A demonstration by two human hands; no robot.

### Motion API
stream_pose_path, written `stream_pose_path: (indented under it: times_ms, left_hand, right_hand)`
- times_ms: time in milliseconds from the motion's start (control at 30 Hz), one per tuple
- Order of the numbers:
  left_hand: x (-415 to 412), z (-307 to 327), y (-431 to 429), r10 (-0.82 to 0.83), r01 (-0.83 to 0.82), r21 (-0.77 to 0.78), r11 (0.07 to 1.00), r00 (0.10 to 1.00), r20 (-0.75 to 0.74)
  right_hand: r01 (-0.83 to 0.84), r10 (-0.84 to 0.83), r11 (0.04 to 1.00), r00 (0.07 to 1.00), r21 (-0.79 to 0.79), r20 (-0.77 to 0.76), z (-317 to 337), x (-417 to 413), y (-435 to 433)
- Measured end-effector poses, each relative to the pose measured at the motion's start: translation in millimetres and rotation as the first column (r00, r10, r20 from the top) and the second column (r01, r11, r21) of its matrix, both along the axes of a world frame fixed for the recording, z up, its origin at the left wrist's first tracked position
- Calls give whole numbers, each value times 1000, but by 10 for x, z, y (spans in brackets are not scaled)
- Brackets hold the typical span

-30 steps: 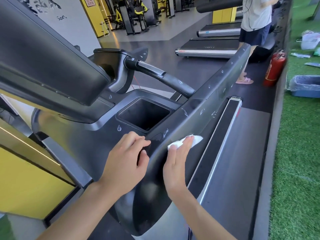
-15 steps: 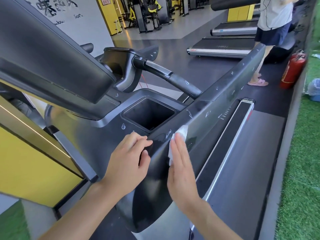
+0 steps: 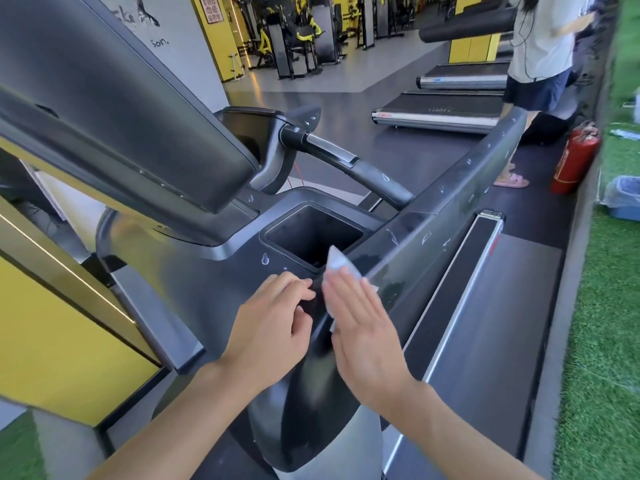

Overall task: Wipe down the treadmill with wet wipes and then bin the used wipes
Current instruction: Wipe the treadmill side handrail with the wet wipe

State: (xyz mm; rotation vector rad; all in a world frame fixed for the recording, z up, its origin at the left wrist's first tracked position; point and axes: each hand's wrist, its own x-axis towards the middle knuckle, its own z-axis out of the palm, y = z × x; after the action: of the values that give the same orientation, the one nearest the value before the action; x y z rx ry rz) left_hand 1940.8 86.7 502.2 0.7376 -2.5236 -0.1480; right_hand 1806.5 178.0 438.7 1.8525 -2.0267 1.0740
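The treadmill's dark side rail (image 3: 450,216) bears 1 white wipe (image 3: 337,261) and scattered droplets (image 3: 265,259).

To your right, a red fire extinguisher (image 3: 575,161) stands at the edge of the green turf (image 3: 602,341); just beside it a person (image 3: 540,53) in pink slippers (image 3: 512,181) stands; yellow-and-black gym machines (image 3: 294,46) line the far hall.

- To your left, a yellow wall panel (image 3: 52,341); beyond it, a white wall (image 3: 194,46).
- Dark grey floor (image 3: 346,81) ahead.
- Green turf (image 3: 606,341) on your right, a red fire extinguisher (image 3: 575,161) beside it.
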Motion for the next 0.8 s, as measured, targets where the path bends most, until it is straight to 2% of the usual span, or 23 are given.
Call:
stream_pose_path:
  times_ms: [67,167,233,333,400,500,600,667,733,800]
  left_hand:
    - [8,10,-23,-24,24,-4,1000,1000,-4]
    - [43,12,-41,-31,32,13,999,999,-31]
    - [62,11,-60,-30,31,20,999,999,-45]
    - [59,41,-106,-23,24,16,1000,999,-35]
    - [60,50,-143,-34,35,25,999,998,-47]
    - [80,31,-187,-56,60,52,997,996,-68]
    - [92,25,-207,-60,62,49,997,997,-41]
    - [85,45,-220,-56,57,28,998,998,-18]
    - [55,95,-218,-52,52,-13,999,998,20]
    - [-18,160,-193,-64,67,-62,996,996,55]
  right_hand:
    - [-22,26,999,995,41,-99,50,-138,-5]
    - [146,-149,987,989,73,27,223,-258,-107]
    - [89,-91,994,996,70,25,282,-86,-130]
    - [-30,42,993,994,115,-102,243,-5,-68]
    - [61,-48,992,993,115,-111,256,-185,-151]
    - [156,-154,981,988,112,-31,353,-174,-265]
    - [10,2,993,995,115,-103,286,59,-152]
    - [-13,28,994,991,112,-133,201,-44,-91]
    - [102,-99,992,994,70,-43,136,-272,-147]
    - [219,-223,975,965,44,140,83,-306,-181]
